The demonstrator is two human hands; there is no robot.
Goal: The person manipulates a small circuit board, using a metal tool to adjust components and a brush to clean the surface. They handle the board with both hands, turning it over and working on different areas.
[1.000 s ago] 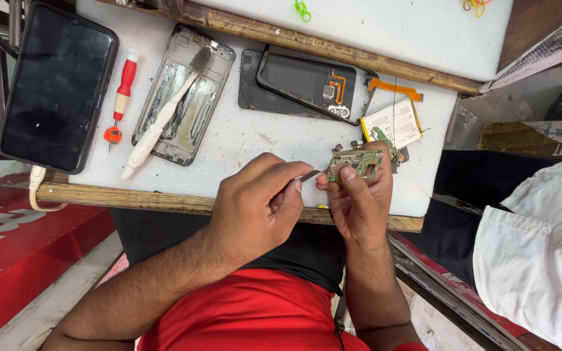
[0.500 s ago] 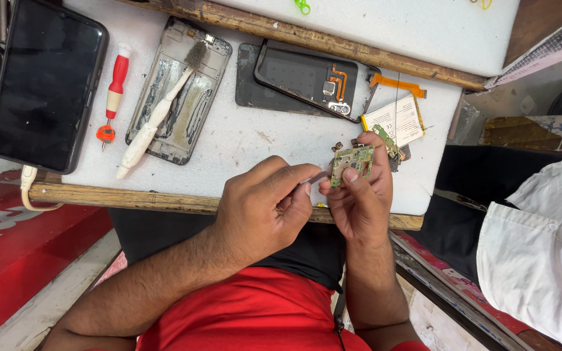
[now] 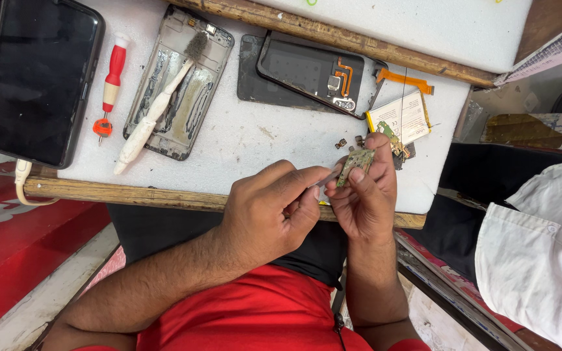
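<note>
The left hand [image 3: 265, 211] is curled into a loose fist, its thumb and forefinger pinched together (around something thin and metallic). The right hand [image 3: 365, 195] is raised just beside it, its fingers [image 3: 358, 177] closed on a small green circuit board [image 3: 357, 160]. Both bare forearms are angled inward.

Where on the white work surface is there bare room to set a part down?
Bare white mat lies between the phone frame, the dark back cover and the left hand. It is crowded around the right hand, circuit board and battery.
</note>
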